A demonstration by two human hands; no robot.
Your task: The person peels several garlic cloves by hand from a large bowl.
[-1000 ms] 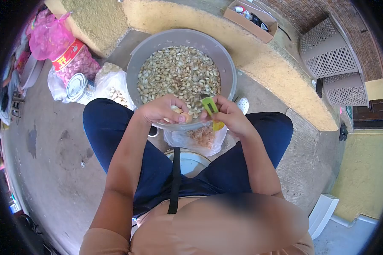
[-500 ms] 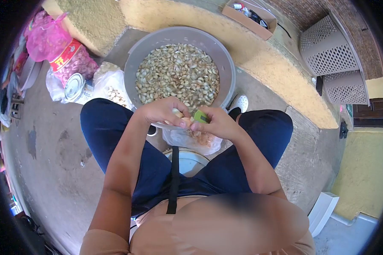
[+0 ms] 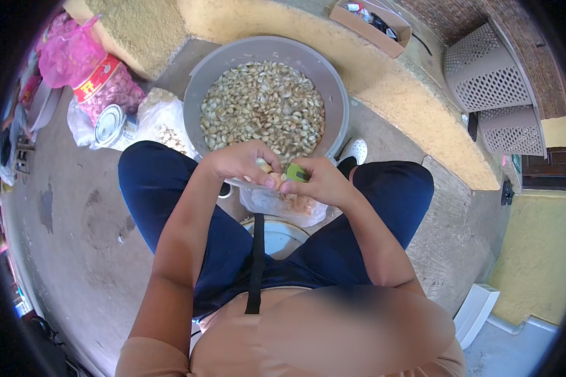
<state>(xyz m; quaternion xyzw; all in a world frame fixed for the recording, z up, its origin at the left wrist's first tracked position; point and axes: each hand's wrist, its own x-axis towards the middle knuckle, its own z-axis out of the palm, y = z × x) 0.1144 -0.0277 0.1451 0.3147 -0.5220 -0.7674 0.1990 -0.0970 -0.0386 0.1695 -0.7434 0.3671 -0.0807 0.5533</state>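
My left hand [image 3: 245, 162] is closed on a pale garlic clove [image 3: 263, 164], its thumb and fingers pinched around it. My right hand [image 3: 327, 182] grips a small green-handled tool [image 3: 297, 172]; its working end is hidden among the fingers. Both hands meet fingertip to fingertip over the near rim of a large grey tub [image 3: 338, 113]. Many garlic cloves [image 3: 264, 103] fill the tub, apparently in water. Directly below my hands, between the knees, a clear plastic bag [image 3: 310, 217] holds brownish peelings.
At the left stand a pink mesh sack [image 3: 116, 94] of garlic, a can [image 3: 110, 125] and a white bag [image 3: 151, 129] with cloves. A low yellow wall [image 3: 396, 107] curves behind the tub, bearing a cardboard box [image 3: 371, 30]. Perforated baskets [image 3: 487, 72] stand at right.
My hands stay together in nearly the same place, with only slight finger movement. The view has shifted very slightly; the clove and green-handled tool are still held.
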